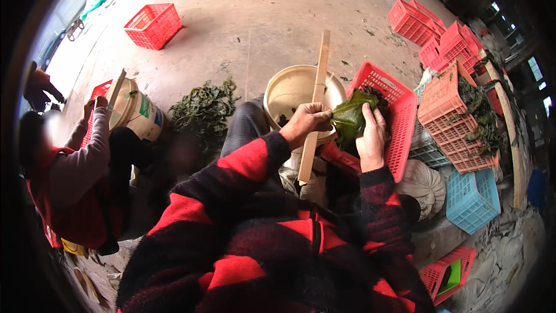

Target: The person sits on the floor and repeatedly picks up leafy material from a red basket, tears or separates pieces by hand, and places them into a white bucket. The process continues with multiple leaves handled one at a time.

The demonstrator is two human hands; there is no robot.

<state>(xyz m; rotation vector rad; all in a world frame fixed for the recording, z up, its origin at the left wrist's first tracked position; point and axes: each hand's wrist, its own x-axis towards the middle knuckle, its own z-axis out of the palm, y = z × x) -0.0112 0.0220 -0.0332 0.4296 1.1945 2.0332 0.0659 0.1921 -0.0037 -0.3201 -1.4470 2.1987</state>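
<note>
A broad, glossy green piece of seaweed [347, 113] is spread between my two hands. My left hand [304, 123] pinches its left edge, right beside a narrow wooden board [322, 66] that lies across a cream bucket [285, 81]. At the other side my right hand [372, 139] grips the same piece, thumb toward me and fingers pointing up along the leaf. Behind the right hand stands a red plastic basket [405, 130], tilted, with dark seaweed [382, 101] inside. Part of the leaf hangs down over the basket's near left side.
To the left, a seated person [75, 162] works at another bucket [139, 113]. Loose seaweed [205, 107] lies piled on the floor between us. Farther off stands a red crate [153, 26]. Stacked crates [449, 116], a blue crate [472, 197] and a sack [423, 185] crowd the right.
</note>
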